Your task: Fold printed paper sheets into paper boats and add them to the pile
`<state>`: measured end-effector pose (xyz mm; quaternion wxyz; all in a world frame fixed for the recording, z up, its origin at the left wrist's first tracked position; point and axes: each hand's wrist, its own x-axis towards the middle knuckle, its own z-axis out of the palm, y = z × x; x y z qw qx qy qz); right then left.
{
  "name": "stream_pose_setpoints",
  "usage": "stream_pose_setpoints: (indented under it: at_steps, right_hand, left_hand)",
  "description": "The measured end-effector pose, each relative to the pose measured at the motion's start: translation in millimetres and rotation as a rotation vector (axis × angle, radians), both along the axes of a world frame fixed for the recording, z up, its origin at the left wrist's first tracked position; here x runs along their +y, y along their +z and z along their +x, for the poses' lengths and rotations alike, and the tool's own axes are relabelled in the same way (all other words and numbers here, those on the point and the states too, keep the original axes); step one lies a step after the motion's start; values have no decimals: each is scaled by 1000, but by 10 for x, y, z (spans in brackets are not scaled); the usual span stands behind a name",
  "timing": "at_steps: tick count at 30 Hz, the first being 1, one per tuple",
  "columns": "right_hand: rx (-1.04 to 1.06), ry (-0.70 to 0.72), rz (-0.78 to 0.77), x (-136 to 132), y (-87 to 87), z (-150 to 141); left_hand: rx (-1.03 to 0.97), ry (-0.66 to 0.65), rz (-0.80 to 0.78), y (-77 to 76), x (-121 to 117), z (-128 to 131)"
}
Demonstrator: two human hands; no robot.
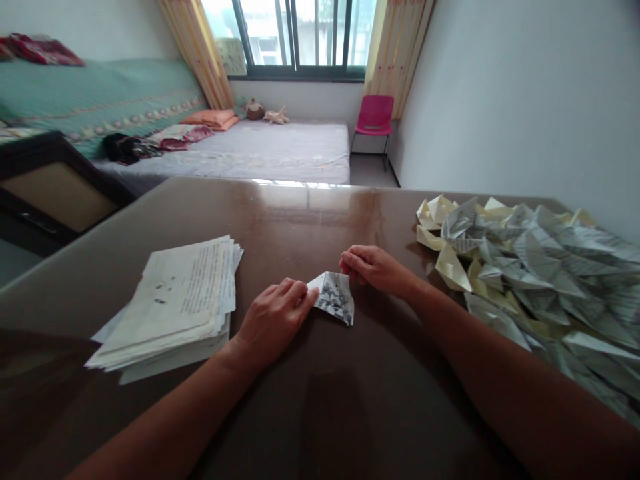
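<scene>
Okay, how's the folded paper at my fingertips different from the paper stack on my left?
The folded paper is small and creased; the paper stack is larger, with flat sheets. The folded paper shows a dark patterned print; the paper stack's top sheet has lines of text. Both are pale printed paper.

Two bare arms (480,353) slant inward. The left grip (275,312) is palm down, fingers curled, thumb stretched out; the right grip (371,267), slightly farther forward, has its fingers bent inward.
</scene>
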<state>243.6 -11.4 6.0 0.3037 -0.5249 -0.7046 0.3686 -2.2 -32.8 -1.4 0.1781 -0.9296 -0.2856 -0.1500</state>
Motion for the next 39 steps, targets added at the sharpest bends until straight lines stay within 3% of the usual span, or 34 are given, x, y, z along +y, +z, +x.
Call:
stream_pose_setpoints:
  at_steps: [7,12,15,19,26,39]
  right_hand:
    - [-133,213,60,-153,147,-119]
    - [-355,394,170,-214,141,-136]
    - [-491,384,239,-260,161,-167]
    - [-627,381,318,-324,216,-234]
    - [-726,391,363,-406,251,-332]
    - [-903,295,423,-461,252,-432]
  left_hand:
    - [128,120,-46,39,-153,119]
    - [40,94,-160,56,-179,117]
    - [-55,16,-216,43,-124,53]
    - [-96,-51,-142,2,-34,-26]
    - [51,-171,-83,3,64,-95]
    - [-50,-170,-206,80,84,-150]
